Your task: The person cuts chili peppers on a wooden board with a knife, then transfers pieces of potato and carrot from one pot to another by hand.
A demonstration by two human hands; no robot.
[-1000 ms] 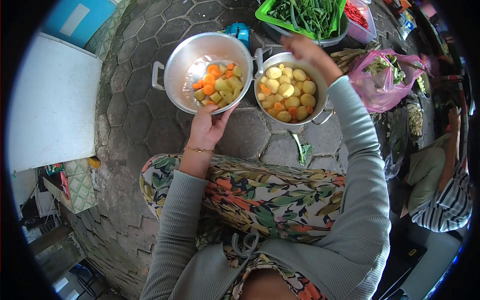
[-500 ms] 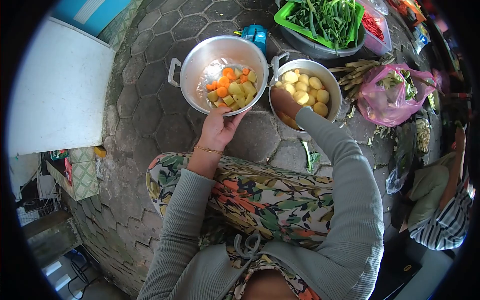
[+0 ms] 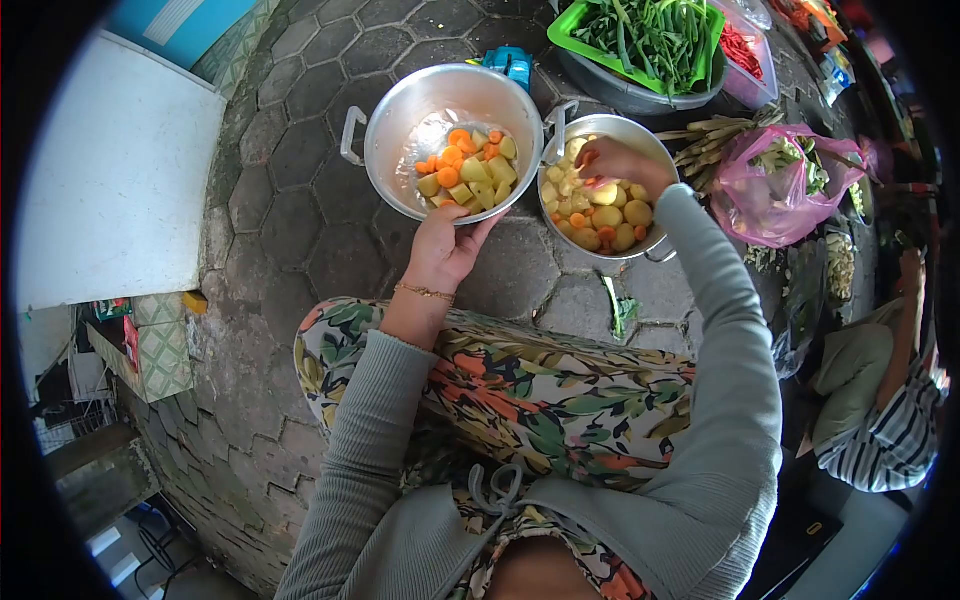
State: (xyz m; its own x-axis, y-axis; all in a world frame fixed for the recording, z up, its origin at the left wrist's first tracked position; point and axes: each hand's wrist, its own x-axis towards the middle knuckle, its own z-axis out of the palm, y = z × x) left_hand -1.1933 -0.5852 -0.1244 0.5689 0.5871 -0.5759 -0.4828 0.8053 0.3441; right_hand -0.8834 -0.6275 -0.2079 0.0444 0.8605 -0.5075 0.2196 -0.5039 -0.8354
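A: Surface and surroundings, nearest first?

B: Floral trousers point(image 3: 560, 400) cross the lower centre of the frame. Grey hexagonal paving point(image 3: 345, 250) extends beyond them. A leafy scrap point(image 3: 623, 308) lies on it, right of centre. Farther up, a pink bag point(image 3: 770, 215) sits at the right; at upper right, a basin point(image 3: 625, 98) bears a green tray point(image 3: 566, 40) of leafy greens point(image 3: 650, 45). A white panel point(image 3: 110, 170) occupies the upper left.

A: Location of the pots?

B: Upper centre. The wide pot point(image 3: 400, 110) contains cut carrot and potato point(image 3: 470, 170). The smaller pot point(image 3: 600, 125), just right of it, contains potatoes and carrot pieces point(image 3: 605, 216).

A: Hand poses?

B: The left hand point(image 3: 447, 248) meets the wide pot's near rim from below. The right hand point(image 3: 625, 168) enters from the right, over the smaller pot's contents.

A: Fingers?

B: Left: thumb over the rim, other fingers underneath, gripping the pot. Right: partly curled, blurred; whether they grip anything cannot be determined.
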